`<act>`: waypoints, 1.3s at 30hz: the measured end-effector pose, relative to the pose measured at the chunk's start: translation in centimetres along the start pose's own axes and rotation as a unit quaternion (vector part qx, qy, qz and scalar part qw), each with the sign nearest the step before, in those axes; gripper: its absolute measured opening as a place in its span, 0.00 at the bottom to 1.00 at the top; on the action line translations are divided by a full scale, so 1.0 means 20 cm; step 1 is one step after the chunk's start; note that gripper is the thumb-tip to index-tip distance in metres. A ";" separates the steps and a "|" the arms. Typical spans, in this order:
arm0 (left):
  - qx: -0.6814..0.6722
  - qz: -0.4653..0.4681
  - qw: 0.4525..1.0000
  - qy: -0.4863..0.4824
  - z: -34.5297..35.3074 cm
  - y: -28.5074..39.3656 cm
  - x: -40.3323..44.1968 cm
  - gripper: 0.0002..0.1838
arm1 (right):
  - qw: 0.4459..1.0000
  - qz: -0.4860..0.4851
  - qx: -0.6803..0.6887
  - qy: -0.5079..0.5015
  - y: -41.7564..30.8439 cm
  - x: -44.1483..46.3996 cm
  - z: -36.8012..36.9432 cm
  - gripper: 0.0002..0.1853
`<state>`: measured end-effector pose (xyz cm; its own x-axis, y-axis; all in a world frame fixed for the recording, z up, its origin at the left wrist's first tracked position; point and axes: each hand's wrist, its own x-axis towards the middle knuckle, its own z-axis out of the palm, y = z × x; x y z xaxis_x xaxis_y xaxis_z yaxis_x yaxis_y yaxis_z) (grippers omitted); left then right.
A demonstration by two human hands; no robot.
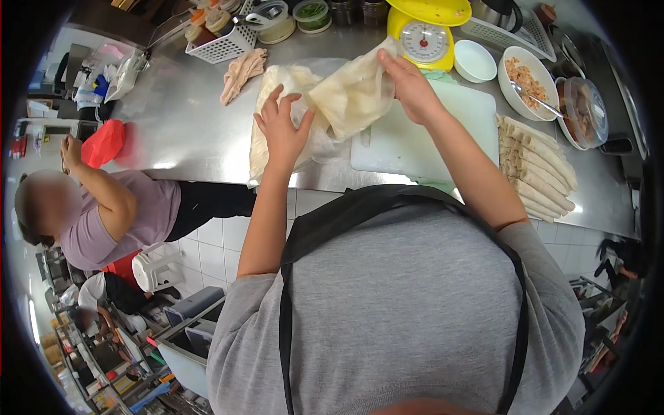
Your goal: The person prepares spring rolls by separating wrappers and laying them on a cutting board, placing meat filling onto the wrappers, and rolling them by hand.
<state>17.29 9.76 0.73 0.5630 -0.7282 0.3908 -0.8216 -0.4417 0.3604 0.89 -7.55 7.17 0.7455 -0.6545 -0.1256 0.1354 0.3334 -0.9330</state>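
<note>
My right hand (413, 88) pinches the upper corner of a thin, pale wrapper sheet (356, 93) between thumb and fingers. The sheet hangs slack and creased, lifted toward the cutting board. Spread fingers show on my left hand (282, 131), over a stack of pale sheets (261, 142) in clear plastic. Its thumb is close to the lifted sheet; whether they touch I cannot tell. A white cutting board (443, 135) lies under my right forearm. To the right, several long pale rolls (536, 169) lie side by side.
Behind the board stand a yellow scale (423, 41), a white bowl (475, 61) and a bowl of pinkish filling (529, 76) with a spoon. A crumpled cloth (243, 75) and a white bottle basket (221, 48) are at the left. A co-worker (131, 207) stands left of the counter.
</note>
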 end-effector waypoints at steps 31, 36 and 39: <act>-0.465 0.019 0.871 -0.158 0.19 0.71 0.02 0.15 | 0.994 0.004 -0.103 -0.046 0.12 -0.39 -0.37 0.18; -0.559 -0.059 0.794 -0.229 0.19 0.67 0.02 0.09 | 0.993 -0.004 -0.116 -0.005 0.15 -0.37 -0.44 0.20; -0.646 -0.102 0.715 -0.248 0.21 0.68 0.01 0.09 | 0.997 0.021 -0.072 -0.030 0.09 -0.40 -0.43 0.20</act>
<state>5.76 1.42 2.18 0.2954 -0.9553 -0.0139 0.2227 0.0547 0.9734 -10.45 -7.56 3.68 0.7868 -0.5991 -0.1486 0.0119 0.2554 -0.9668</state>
